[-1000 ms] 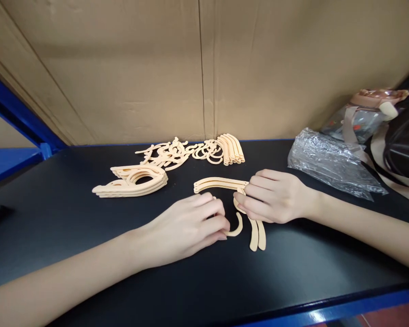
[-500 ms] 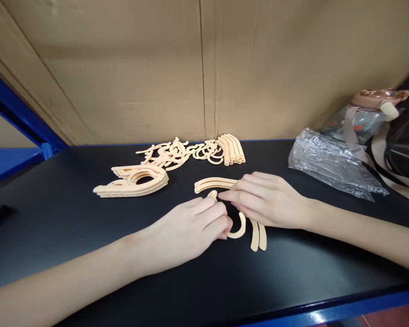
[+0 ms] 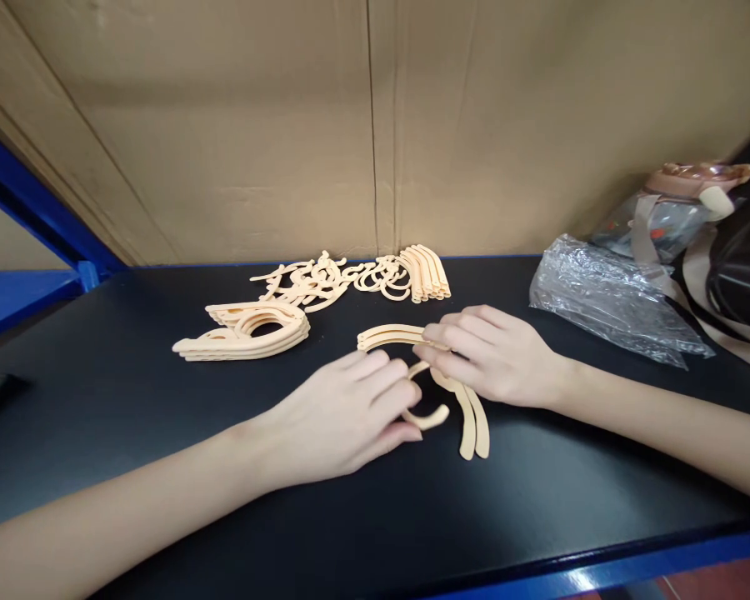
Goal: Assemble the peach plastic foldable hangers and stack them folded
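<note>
My left hand (image 3: 356, 412) is closed around a cream plastic hanger hook (image 3: 437, 417), its curved end sticking out past the fingertips to the right. My right hand (image 3: 491, 354) reaches in from the other side, fingers bent over the inner ends of a pair of curved hanger arms (image 3: 387, 335); its thumb is hidden. One of its fingertips lies close to the hook's upper end; whether they touch I cannot tell. Below this hand, another pair of hanger arms (image 3: 475, 425) points towards me on the black table (image 3: 325, 533).
Stacked folded hangers (image 3: 250, 337) lie to the left. Farther back are a loose heap of hooks (image 3: 312, 283) and a bundle of curved arms (image 3: 426, 273), near a cardboard wall (image 3: 256, 125). At right are crumpled clear plastic (image 3: 606, 304), a bottle (image 3: 668, 212) and a dark bag (image 3: 743, 258).
The hook in my left hand has turned and dropped slightly, its end now lower. My right hand has shifted a little up and away, uncovering more of the lower arms.
</note>
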### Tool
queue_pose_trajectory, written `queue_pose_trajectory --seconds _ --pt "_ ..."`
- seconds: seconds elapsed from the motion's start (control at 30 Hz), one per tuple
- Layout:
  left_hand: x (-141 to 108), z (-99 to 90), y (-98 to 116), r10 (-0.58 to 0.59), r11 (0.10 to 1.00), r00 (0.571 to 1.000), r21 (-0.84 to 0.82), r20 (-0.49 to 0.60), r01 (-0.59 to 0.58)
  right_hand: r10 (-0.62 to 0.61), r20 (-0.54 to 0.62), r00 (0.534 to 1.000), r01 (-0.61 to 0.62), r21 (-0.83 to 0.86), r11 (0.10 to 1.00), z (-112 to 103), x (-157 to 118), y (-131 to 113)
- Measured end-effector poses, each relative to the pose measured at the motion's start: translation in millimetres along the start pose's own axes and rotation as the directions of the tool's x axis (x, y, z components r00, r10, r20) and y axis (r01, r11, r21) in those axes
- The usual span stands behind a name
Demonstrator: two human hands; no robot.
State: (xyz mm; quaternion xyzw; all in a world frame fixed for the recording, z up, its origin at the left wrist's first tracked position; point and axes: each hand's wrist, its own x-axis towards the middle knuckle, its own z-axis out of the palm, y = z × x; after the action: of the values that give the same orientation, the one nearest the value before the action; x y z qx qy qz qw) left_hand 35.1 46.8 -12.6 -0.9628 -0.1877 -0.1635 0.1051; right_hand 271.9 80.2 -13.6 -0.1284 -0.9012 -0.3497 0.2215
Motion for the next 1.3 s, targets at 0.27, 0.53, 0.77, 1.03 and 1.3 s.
queue_pose_trajectory --seconds 0.27,0.53,0.77,1.03,1.3 --pt "-3.9 9.8 -16.6 -0.377 0.894 0.916 0.203 -0.137 0.398 0.351 0.038 0.936 -0.353 0.109 0.929 22.6 -14.2 20.8" --pt "-3.1 8.7 -16.2 -0.402 0.86 0.912 0.31 -0.078 0.406 0.522 0.152 0.839 -0.54 0.342 0.769 29.5 -13.7 17.5" --pt "-2.3 9.5 -18.1 -0.461 0.842 0.884 0.278 -0.074 0.462 0.589 0.283 0.757 -0.648 0.443 0.619 35.4 -16.3 19.6" --pt "-2.0 8.3 -16.0 -0.471 0.852 0.88 0.227 -0.061 0.472 0.567 0.274 0.777 -0.628 0.409 0.662 32.0 -18.1 18.6" --pt "-1.6 7.0 -16.6 -0.711 0.701 0.702 0.043 -0.03 0.712 0.625 0.344 0.7 -0.711 0.415 0.568 35.0 -18.3 19.4"
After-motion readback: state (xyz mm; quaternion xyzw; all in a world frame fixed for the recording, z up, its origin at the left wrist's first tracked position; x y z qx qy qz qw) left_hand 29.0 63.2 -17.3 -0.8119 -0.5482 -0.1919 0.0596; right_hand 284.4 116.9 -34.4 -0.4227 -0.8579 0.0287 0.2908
